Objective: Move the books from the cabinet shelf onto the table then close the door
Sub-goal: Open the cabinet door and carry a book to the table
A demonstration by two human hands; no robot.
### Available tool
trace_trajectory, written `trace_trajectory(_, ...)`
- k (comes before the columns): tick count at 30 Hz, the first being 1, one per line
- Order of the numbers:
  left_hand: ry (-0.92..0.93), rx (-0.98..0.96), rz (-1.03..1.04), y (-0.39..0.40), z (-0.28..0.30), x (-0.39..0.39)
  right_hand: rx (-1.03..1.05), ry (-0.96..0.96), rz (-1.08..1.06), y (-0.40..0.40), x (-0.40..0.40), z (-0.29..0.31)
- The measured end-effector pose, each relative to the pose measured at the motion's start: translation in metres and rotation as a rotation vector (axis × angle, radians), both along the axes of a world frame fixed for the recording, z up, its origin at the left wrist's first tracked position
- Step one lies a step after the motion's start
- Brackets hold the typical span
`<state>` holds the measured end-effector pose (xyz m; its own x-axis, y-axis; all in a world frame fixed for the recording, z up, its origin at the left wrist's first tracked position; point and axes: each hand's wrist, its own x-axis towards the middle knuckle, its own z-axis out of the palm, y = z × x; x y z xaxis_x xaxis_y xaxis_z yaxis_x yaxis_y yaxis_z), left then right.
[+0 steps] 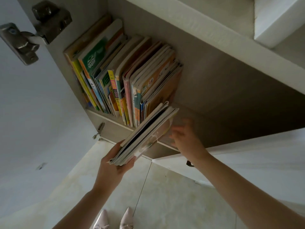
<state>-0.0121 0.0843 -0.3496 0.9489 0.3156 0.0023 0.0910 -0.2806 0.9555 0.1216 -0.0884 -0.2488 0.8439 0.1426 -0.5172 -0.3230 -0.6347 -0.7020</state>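
thin books coming off the shelf in a floppy bundle

the cabinet shelf point(105, 116) is the landmark here, with its door point(24, 129) swung wide to the left of it on a metal hinge point(33, 30). standing on the shelf, packed against its left wall, is a row of books point(118, 76): slim paperbacks and workbooks in green, yellow, orange and pink, spines facing out, leaning a little to the right where the row ends. judged from their thinness, each is light and bendy, but a whole handful would be weighty and the glossy covers could slide on one another.

just off the right end of that row, half out past the shelf's front edge, is a bundle of books point(145, 134), pale-covered with a dark one in the middle, tilted with its outer end lowest. the left hand point(115, 162) grips that outer end, fingers under and thumb side wrapped round. the right hand point(181, 133) sits beside the bundle's inner end, over the shelf, fingers loosely spread and blurred; whether it touches the bundle cannot be told.

a bundle this soft is best squeezed across its full thickness near the spines, with the other hand supporting below, or it may fan open and shed the middle book. the table is not in view.
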Motion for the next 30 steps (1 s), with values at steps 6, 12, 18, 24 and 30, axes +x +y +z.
trace_trajectory(6,0.016,-0.016,-0.077,0.013,-0.018,-0.003,-0.036,-0.163,0.306,0.006,0.036,-0.028)
trace_trajectory(12,0.026,0.061,-0.024,0.025,-0.024,-0.005,-0.023,-0.011,0.431,0.015,0.052,-0.037)
trace_trajectory(18,0.02,0.052,0.003,0.032,-0.008,0.0,0.076,-0.003,0.449,0.015,0.05,-0.024)
trace_trajectory(24,0.188,-0.337,0.032,0.05,0.023,-0.012,0.066,0.012,0.362,0.011,0.017,-0.005)
trace_trajectory(30,0.34,-0.634,0.091,0.069,0.074,-0.046,0.135,0.114,0.251,0.013,-0.049,0.042)
